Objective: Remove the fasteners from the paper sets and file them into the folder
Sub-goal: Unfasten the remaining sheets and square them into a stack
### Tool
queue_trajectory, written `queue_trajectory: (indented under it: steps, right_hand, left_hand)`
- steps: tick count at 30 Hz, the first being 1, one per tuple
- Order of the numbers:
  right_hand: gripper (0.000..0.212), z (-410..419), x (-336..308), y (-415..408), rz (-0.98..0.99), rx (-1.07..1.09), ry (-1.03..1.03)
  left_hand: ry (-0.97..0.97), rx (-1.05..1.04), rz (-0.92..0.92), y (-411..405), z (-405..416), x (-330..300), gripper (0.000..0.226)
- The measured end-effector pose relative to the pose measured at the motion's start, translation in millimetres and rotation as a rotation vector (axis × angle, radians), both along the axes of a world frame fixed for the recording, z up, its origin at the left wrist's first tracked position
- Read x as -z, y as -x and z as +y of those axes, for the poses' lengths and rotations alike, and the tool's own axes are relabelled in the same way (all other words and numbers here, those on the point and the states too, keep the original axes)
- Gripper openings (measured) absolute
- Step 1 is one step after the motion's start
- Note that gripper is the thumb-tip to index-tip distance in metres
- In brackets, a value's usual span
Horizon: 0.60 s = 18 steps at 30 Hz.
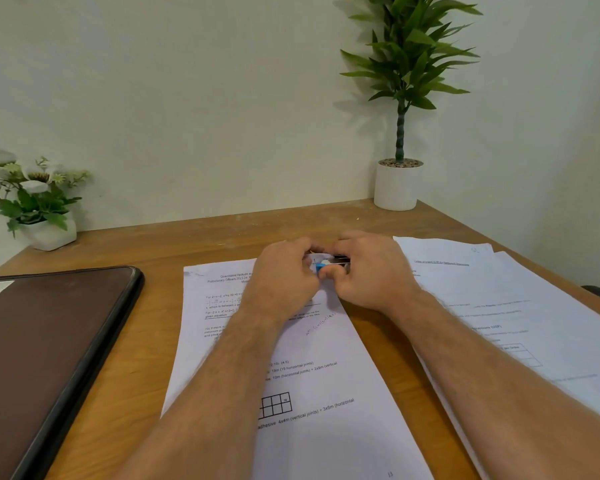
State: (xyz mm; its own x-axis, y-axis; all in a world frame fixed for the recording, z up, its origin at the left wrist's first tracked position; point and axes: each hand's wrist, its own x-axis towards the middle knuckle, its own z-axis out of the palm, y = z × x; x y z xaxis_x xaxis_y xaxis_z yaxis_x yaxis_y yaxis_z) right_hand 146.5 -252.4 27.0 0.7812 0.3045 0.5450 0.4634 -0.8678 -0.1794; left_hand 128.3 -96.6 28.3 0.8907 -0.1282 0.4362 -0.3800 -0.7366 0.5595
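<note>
Working a fastener off the top corner of a paper set on the desk.

Left hand [284, 271] is pinching the paper set [302, 375] at its far right corner, fingers curled, while the right hand [368, 271] is gripping a blue-and-metal staple remover [329, 263] there. Brown folder [42, 341] is lying closed at left; more papers [520, 317] are lying at right.

Printed paper set [305, 382] is lying flat beneath both hands, its top right corner lifting between the left hand [284, 275] and right hand [368, 271]. Blue-and-metal fastener tool [329, 263] is sitting between their fingertips. Second paper stack [520, 306] is resting right of the right hand; brown folder [39, 341] is lying closed, left of the left hand.
</note>
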Motion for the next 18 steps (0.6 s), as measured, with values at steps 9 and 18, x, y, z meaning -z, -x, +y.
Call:
queue_trajectory:
  steps: [9, 18]
  right_hand:
    - [0.030, 0.4, -0.8, 4.3, 0.021, -0.033, -0.037]
    - [0.060, -8.4, 2.8, 0.5, 0.007, 0.013, -0.345]
  left_hand:
    - [0.062, -0.029, -0.008, -3.2, 2.1, 3.5, 0.035]
    - [0.076, -0.099, 0.026, -14.1, 3.1, 14.5, 0.025]
